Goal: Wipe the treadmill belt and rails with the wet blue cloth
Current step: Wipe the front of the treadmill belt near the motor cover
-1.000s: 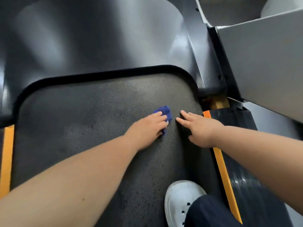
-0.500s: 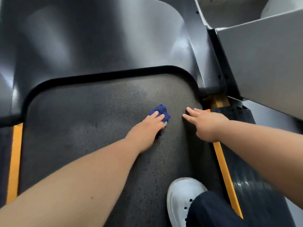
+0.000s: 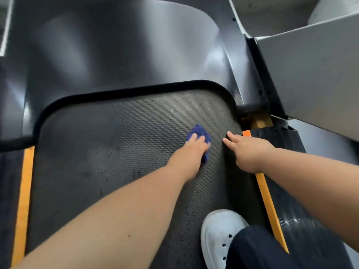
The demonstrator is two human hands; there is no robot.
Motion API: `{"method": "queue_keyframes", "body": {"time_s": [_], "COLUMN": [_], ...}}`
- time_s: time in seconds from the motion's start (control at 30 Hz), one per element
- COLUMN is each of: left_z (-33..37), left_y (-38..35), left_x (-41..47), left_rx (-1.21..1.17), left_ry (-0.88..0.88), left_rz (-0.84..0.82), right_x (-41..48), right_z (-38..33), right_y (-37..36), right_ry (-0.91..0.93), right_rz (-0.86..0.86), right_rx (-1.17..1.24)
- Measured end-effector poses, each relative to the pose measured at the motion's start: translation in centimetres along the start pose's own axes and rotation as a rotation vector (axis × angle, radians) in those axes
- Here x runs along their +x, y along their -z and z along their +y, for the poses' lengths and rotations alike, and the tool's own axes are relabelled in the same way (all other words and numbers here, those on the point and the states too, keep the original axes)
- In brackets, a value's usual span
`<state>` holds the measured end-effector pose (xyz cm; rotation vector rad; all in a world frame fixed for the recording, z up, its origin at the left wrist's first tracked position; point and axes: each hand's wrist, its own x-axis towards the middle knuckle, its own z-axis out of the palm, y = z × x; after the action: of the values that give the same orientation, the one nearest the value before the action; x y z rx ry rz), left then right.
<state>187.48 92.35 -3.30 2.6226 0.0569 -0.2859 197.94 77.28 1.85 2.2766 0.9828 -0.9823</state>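
The blue cloth [image 3: 200,133] lies bunched on the dark textured treadmill belt [image 3: 108,156], near its front right corner. My left hand [image 3: 189,156] lies on top of the cloth and presses it onto the belt with fingers extended; most of the cloth is hidden under the hand. My right hand [image 3: 246,150] rests with spread straight fingers on the belt's right edge, beside the orange strip of the right rail [image 3: 268,202]. The ribbed black right rail [image 3: 297,214] runs along the outside. An orange strip marks the left rail [image 3: 23,197].
The glossy black motor cover [image 3: 120,51] rises ahead of the belt. A grey upright panel [image 3: 314,74] stands at the right. My white shoe [image 3: 219,233] and dark trouser leg stand on the belt at the lower right.
My left hand has pushed the cloth forward toward the belt's front edge. My right hand has shifted slightly forward and right along the belt edge.
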Motion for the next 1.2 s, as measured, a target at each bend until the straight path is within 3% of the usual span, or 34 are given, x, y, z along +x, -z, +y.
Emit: {"method": "queue_keyframes", "body": {"time_s": [0.07,0.1,0.17,0.27,0.37,0.43,0.53,0.6,0.7,0.77,0.83,0.9,1.03,1.1,1.2], "left_z": [-0.8,-2.3,-6.5,-12.2,-11.4,-7.6,-0.9,0.4,-3.1,-7.5,-12.0,-14.9,-16.4,-16.5,-16.6], "left_y": [1.0,1.7,2.9,4.8,4.8,4.2,2.8,3.5,6.8,7.9,8.6,9.0,8.7,8.4,8.3], "left_x": [0.0,-0.2,-1.5,-4.2,-2.5,0.0,2.6,3.7,3.5,1.5,-1.4,-3.8,-5.1,-5.0,-4.9], "left_rx": [0.16,0.201,0.164,0.057,0.048,0.023,-0.155,-0.205,-0.335,-0.159,0.055,0.09,0.083,0.101,0.107], "left_ry": [-0.289,-0.287,-0.049,0.44,0.819,0.764,0.261,0.043,0.203,0.302,0.499,0.7,0.689,0.687,0.69], "left_rz": [-0.214,-0.201,-0.082,0.259,0.371,0.329,-0.014,-0.222,-0.042,-0.003,-0.205,-0.401,-0.451,-0.421,-0.425], "right_x": [0.1,0.0,-0.2,0.1,0.4,0.3,0.2,0.5,1.4,2.8,4.2,5.2,6.4,8.0,9.3], "right_z": [0.8,1.4,2.0,2.1,2.0,2.0,2.0,1.9,0.2,-2.4,-6.0,-9.5,-12.1,-9.4,-6.2], "right_y": [-0.4,-0.8,-1.6,-2.2,-1.9,-1.7,-1.6,-2.1,-1.8,-0.6,1.1,2.2,1.7,2.1,3.9], "right_ry": [0.026,0.042,0.061,0.057,0.058,0.059,0.06,0.053,-0.024,-0.038,-0.083,-0.133,0.183,0.097,-0.241], "right_rz": [0.007,0.015,0.039,0.062,0.055,0.07,0.051,0.158,0.468,0.547,0.498,0.437,0.658,0.746,0.719], "right_rx": [-0.039,-0.06,-0.07,-0.048,-0.042,-0.057,-0.059,-0.016,0.246,0.443,0.578,0.694,0.456,0.488,0.683]}}
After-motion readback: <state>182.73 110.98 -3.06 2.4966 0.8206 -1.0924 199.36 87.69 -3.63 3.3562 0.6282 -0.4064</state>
